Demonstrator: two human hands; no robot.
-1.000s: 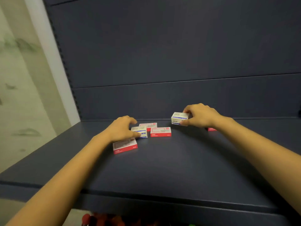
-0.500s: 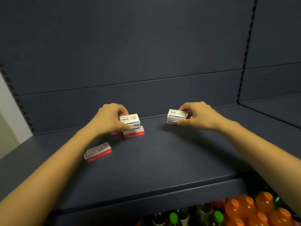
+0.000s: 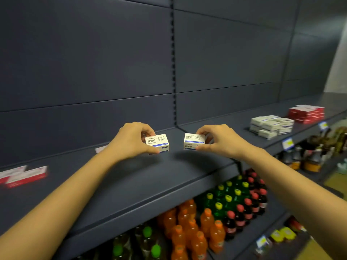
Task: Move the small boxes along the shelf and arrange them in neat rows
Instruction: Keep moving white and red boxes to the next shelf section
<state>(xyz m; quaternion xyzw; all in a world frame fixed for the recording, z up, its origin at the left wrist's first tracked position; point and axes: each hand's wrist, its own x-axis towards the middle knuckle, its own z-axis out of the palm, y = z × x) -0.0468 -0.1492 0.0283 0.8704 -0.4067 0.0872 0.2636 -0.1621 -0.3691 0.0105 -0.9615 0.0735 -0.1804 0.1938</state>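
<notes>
My left hand (image 3: 131, 140) grips a small white box with a blue stripe (image 3: 157, 143), held just above the dark shelf (image 3: 150, 184). My right hand (image 3: 219, 140) pinches a second white and blue box (image 3: 193, 141) at the same height, a short gap to the right of the first. Red and white boxes (image 3: 24, 175) lie flat at the far left of the shelf, and another (image 3: 100, 148) shows behind my left wrist. Further right stand a neat group of white boxes (image 3: 271, 125) and a stack of red boxes (image 3: 306, 113).
An upright divider seam (image 3: 173, 72) runs down the back panel between the two shelf sections. Below the shelf stand bottles with orange (image 3: 187, 228), green and red caps. Price tags (image 3: 287, 143) hang on the right shelf edge. More bottles stand at the far right.
The view has swung right along the shelf. Both hands have carried their white boxes rightward, away from the red boxes, and now hold them closer together. The arranged groups at right have come into view.
</notes>
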